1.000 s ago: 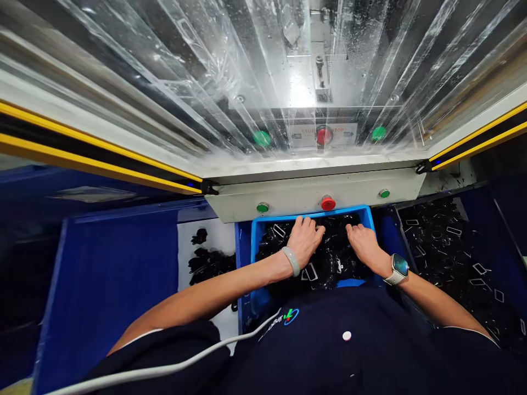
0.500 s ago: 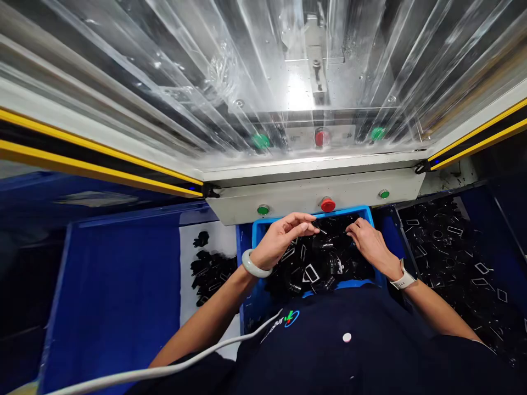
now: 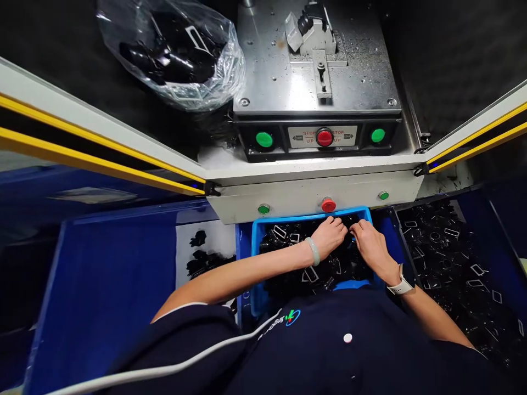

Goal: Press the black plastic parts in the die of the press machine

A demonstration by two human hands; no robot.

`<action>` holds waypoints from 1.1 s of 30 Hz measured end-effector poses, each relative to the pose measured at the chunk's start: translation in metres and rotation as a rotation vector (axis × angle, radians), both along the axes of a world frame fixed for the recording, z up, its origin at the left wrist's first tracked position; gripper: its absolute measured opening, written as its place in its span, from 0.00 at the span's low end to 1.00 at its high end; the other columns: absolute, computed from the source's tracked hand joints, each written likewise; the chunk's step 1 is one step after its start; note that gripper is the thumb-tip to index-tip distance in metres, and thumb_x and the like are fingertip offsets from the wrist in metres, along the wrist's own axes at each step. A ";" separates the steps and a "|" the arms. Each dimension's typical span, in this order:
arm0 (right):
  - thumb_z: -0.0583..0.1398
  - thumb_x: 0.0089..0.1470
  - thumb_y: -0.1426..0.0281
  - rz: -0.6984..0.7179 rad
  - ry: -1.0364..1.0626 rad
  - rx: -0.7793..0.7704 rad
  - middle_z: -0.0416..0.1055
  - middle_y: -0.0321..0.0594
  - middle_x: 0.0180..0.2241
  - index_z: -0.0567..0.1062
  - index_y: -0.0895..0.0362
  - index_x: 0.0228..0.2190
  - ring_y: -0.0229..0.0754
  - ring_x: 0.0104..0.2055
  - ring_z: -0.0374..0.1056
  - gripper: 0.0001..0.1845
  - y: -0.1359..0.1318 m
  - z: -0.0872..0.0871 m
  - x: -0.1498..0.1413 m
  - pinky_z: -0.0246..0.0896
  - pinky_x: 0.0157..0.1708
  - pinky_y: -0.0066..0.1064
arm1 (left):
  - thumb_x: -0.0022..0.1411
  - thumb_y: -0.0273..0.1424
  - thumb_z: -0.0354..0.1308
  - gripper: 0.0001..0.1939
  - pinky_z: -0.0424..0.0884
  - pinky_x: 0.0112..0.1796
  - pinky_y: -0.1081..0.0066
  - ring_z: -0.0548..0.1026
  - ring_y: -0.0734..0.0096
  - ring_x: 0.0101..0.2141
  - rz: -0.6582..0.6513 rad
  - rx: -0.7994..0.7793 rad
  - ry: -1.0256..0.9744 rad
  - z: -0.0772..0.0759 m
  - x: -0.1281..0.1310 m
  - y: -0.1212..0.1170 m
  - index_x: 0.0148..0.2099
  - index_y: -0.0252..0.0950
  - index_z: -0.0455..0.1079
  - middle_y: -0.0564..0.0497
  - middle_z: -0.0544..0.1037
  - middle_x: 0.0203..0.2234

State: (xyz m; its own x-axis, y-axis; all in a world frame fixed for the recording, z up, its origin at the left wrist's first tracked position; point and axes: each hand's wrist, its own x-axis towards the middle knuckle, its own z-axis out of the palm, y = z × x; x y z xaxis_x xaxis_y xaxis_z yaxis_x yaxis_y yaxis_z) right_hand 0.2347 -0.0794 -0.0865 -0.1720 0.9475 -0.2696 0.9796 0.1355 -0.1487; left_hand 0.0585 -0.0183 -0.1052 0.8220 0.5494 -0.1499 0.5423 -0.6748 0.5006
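In the head view, the left hand (image 3: 331, 237) and right hand (image 3: 373, 247) sit close together inside a blue plastic crate (image 3: 254, 263), both curled downward on a heap of black plastic parts (image 3: 288, 241) with rectangular frames. Whether either hand is clenched on a piece cannot be told. A pale bangle (image 3: 313, 250) circles the left wrist, and a smartwatch (image 3: 401, 282) sits on the right. Just right of the crate, a dark bin (image 3: 448, 263) holds more black parts; left of it, others lie on a white sheet (image 3: 206, 236). Directly beyond the crate is a grey panel (image 3: 313, 197) with a red button (image 3: 328, 205), and farther beyond stands a steel machine plate (image 3: 317, 55), with a clear plastic bag (image 3: 173, 55) of black parts further left.
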 end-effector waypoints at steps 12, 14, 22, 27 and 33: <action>0.57 0.70 0.63 -0.234 0.607 0.167 0.78 0.45 0.44 0.80 0.53 0.43 0.46 0.45 0.75 0.12 0.013 0.022 0.009 0.72 0.47 0.39 | 0.67 0.31 0.63 0.07 0.73 0.45 0.58 0.75 0.59 0.42 0.431 -0.365 -0.330 0.056 -0.064 0.002 0.46 0.35 0.73 0.43 0.79 0.40; 0.62 0.67 0.60 -0.337 0.791 0.168 0.79 0.43 0.41 0.79 0.53 0.43 0.44 0.42 0.75 0.11 0.019 0.031 0.005 0.73 0.45 0.38 | 0.65 0.39 0.66 0.16 0.74 0.39 0.65 0.76 0.64 0.39 0.675 -0.723 -0.594 0.067 -0.077 0.008 0.51 0.36 0.74 0.45 0.79 0.42; 0.69 0.59 0.58 -0.408 1.222 -0.057 0.78 0.37 0.35 0.76 0.54 0.40 0.38 0.36 0.74 0.15 0.035 0.072 -0.027 0.73 0.41 0.33 | 0.52 0.45 0.78 0.22 0.80 0.41 0.65 0.78 0.69 0.36 0.994 -1.205 -1.002 0.074 -0.069 0.015 0.40 0.34 0.79 0.48 0.81 0.37; 0.68 0.59 0.58 -0.392 1.165 -0.109 0.79 0.38 0.36 0.77 0.55 0.40 0.38 0.37 0.75 0.14 0.047 0.071 -0.030 0.72 0.41 0.34 | 0.59 0.47 0.73 0.20 0.80 0.42 0.64 0.79 0.65 0.40 0.955 -0.970 -1.043 0.080 -0.055 0.009 0.41 0.35 0.79 0.47 0.82 0.41; 0.68 0.59 0.57 -0.311 1.112 -0.057 0.79 0.38 0.35 0.77 0.55 0.38 0.39 0.37 0.75 0.15 0.081 0.082 -0.031 0.71 0.41 0.35 | 0.64 0.38 0.70 0.11 0.77 0.37 0.70 0.78 0.67 0.40 0.787 -0.314 -0.935 0.087 -0.055 0.038 0.45 0.39 0.83 0.47 0.80 0.40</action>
